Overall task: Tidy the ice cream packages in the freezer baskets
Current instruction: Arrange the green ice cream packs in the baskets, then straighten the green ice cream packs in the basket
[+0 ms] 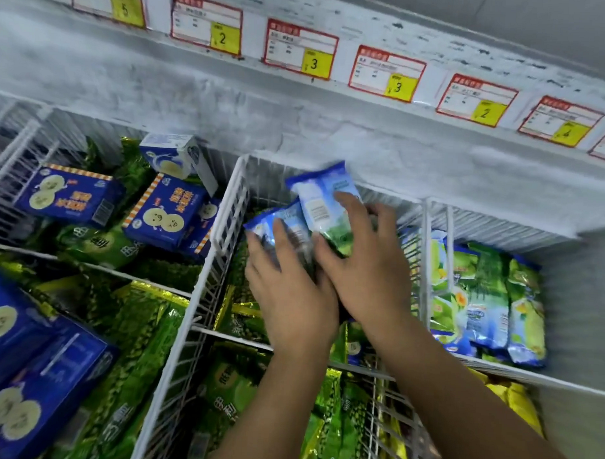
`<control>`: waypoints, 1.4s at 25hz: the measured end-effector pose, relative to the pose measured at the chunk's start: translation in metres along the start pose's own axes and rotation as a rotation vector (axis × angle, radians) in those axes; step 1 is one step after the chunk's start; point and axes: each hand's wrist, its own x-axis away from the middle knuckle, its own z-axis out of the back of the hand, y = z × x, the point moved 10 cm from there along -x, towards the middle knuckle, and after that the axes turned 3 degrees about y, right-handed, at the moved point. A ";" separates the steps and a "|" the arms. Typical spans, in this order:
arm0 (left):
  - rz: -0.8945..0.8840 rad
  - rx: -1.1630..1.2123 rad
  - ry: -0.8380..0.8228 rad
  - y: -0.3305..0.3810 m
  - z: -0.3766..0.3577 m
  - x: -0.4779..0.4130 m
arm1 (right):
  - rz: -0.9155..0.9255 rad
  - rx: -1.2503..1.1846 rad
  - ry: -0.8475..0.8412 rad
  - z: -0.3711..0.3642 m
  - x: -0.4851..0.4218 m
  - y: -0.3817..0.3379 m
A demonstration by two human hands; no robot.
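Note:
Both hands reach into the middle white wire basket (230,206) at the freezer's back wall. My left hand (288,290) lies flat on a blue-and-white ice cream package (287,218), fingers pressing on it. My right hand (365,266) grips a second blue-and-white package (321,199) that stands tilted upward against the frosted wall. The lower parts of both packages are hidden under my hands. Green packages (243,316) lie below them in the same basket.
The left baskets hold blue boxes (69,195) and green packages (136,343). To the right, another basket holds upright green-and-blue packages (487,304). Yellow packages (518,401) sit at the lower right. Price tags (300,50) line the frosted rim above.

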 end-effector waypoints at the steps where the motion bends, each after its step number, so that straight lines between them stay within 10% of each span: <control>1: -0.099 0.085 0.056 0.024 0.014 0.008 | -0.010 -0.059 0.069 0.032 -0.001 -0.004; 6: -0.501 0.144 -0.003 0.148 -0.018 0.057 | -0.235 -0.178 0.350 0.160 0.009 0.076; 11: -0.546 -0.200 -0.293 0.179 -0.143 0.100 | -0.599 -0.091 0.178 0.150 0.039 0.214; 18: -0.416 -0.612 -0.673 0.121 -0.268 0.102 | -0.633 0.328 -0.259 0.062 0.055 0.309; 23: -0.400 -0.698 -0.583 0.120 -0.278 0.099 | -0.581 0.424 -0.353 0.051 0.055 0.316; 29: -0.623 -0.300 -0.352 0.163 -0.187 0.128 | -0.296 0.386 0.183 0.126 0.068 0.224; 35: -0.681 -0.069 -0.110 0.131 -0.040 0.154 | -0.245 0.251 0.268 0.151 0.128 0.105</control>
